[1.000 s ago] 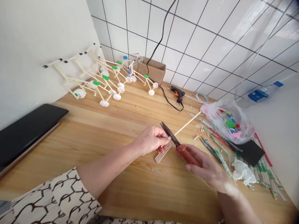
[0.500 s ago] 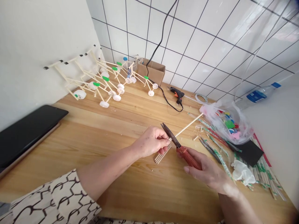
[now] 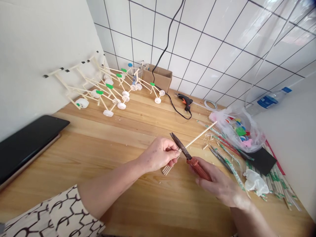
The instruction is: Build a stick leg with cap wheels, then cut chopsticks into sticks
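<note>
My left hand (image 3: 163,154) is closed, pinching a thin wooden stick (image 3: 201,134) near its lower end. The stick slants up to the right. Pliers (image 3: 181,145) with dark jaws and red handles are in my right hand (image 3: 216,181), its fingers wrapped round the handles. Their jaws lie across the stick just beyond my left fingertips; how far they are closed on it I cannot tell. Under my left hand several short cut sticks (image 3: 167,170) lie side by side on the wooden table (image 3: 118,207), partly hidden by the fingers.
Several stick-built tricycle-like models (image 3: 108,95) stand at the back left, near a cardboard box (image 3: 158,78). Behind the hands lie a glue gun (image 3: 185,101) and a tape roll (image 3: 210,104). A plastic bag (image 3: 247,130), scissors (image 3: 220,158) and a bottle (image 3: 270,100) are right; a tablet (image 3: 32,144) is left.
The whole view has shifted slightly. My left hand covers more of the short sticks than before. Both hands keep their hold on the stick and the pliers.
</note>
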Motion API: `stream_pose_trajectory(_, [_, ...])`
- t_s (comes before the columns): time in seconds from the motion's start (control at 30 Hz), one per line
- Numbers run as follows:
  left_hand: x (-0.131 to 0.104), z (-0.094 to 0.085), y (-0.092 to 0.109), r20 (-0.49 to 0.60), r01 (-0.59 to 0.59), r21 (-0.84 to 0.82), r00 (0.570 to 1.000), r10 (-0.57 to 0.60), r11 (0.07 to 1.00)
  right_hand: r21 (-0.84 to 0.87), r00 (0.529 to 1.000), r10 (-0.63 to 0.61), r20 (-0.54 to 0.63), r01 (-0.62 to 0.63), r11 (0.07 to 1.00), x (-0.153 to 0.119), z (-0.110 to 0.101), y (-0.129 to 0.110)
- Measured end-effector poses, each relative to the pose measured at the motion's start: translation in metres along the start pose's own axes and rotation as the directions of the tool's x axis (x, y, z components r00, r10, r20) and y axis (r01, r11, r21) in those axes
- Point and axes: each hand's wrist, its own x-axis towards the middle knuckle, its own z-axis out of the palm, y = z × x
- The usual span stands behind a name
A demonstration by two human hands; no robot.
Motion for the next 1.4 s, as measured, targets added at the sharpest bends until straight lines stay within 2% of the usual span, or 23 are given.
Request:
stream_pose_trajectory(0.17, [-0.001,0.001,0.001,0.005,0.026,0.001,1.0,-0.026,1.0,-0.092,0.998,0.049,0.051,-0.044,0.995,-0.001,0.001,-0.01])
stream_pose_trajectory(0.6, [0.0,0.001,0.003,-0.004,0.084,-0.054,0.996,-0.084,0.995,-0.056,0.997,0.068,0.033,-0.066,0.996,0.002,0.011,-0.003])
stream_pose_trajectory(0.93, [0.003,0.0,-0.002,0.006,0.084,-0.064,0.996,-0.084,0.994,-0.038,0.996,0.087,0.014,-0.086,0.996,0.004,0.015,-0.003])
stream_pose_trajectory(1.27, [0.006,0.001,-0.002,0.003,0.117,-0.132,0.993,-0.118,0.984,0.056,0.996,0.09,0.006,-0.09,0.994,0.007,0.014,-0.005])
stream_pose_trajectory(1.4, [0.006,0.0,0.0,-0.004,0.131,-0.144,0.991,-0.132,0.981,0.247,0.99,0.13,0.053,-0.14,0.959,0.009,0.009,-0.001])
